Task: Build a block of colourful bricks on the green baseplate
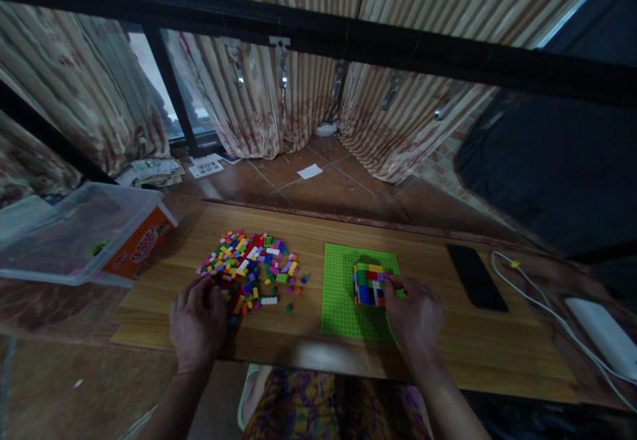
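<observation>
left hand (198, 322): flat, open, at edge of loose multicoloured plastic brick pile (249, 267)
right hand (414, 314): fingertips pinching small multicoloured brick block (369, 285) on green studded baseplate (355, 291)
risk: hard push, probably pops bricks off

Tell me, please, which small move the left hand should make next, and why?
Probably close the left hand on one loose brick from the pile of bricks. It already rests at the pile's near edge, while the right hand touches the brick block on the green baseplate.
</observation>
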Tool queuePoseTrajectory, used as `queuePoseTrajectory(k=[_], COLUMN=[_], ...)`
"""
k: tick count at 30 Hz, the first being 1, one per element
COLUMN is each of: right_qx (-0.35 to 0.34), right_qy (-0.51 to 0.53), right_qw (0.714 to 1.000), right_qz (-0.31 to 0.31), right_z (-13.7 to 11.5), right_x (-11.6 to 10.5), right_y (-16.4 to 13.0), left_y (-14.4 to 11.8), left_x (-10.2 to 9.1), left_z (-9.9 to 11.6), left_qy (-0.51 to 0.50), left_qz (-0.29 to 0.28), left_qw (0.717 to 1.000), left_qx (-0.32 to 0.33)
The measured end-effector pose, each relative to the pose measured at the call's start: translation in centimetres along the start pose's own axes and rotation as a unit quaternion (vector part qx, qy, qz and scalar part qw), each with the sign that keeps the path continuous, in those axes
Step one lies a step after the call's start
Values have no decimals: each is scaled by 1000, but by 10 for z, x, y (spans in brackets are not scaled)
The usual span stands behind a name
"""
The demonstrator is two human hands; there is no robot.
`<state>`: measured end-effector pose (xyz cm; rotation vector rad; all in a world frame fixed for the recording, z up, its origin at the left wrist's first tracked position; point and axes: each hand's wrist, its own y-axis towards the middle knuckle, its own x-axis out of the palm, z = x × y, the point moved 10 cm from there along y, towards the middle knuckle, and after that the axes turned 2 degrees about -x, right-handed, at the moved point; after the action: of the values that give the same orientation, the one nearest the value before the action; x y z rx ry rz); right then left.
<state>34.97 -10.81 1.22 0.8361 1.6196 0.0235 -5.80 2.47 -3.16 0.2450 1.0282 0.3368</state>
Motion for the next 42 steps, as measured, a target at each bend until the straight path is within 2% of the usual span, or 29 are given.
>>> queuePoseTrajectory(k=[9, 14, 21, 27, 31, 34, 39, 42], right_qx=[22, 24, 26, -4, -3, 44, 191, 209], right_qy=[-56, -57, -60, -61, 2, 113, 274, 305], right_qw=[998, 998, 998, 998, 1000, 992, 942, 928], right_qz=[0, 11, -8, -9, 0, 18, -24, -48], right_z=[-2, -5, -2, -4, 6, 25, 59, 60], right_x=[0, -1, 2, 4, 1, 0, 26, 40], right_y=[1, 2, 1, -7, -12, -11, -8, -8], left_y=[0, -1, 0, 0, 0, 1, 3, 3], left_x=[-1, 0, 2, 1, 1, 1, 1, 0], left_z=[0, 0, -3, -2, -1, -1, 0, 2], left_qy=[2, 6, 5, 4, 8, 10, 15, 16], left_qz=[3, 6, -5, -1, 5, 9, 1, 1], left_qw=[1000, 1000, 1000, 1000, 1000, 1000, 1000, 1000], left_qx=[3, 6, -12, -9, 8, 16, 12, 12])
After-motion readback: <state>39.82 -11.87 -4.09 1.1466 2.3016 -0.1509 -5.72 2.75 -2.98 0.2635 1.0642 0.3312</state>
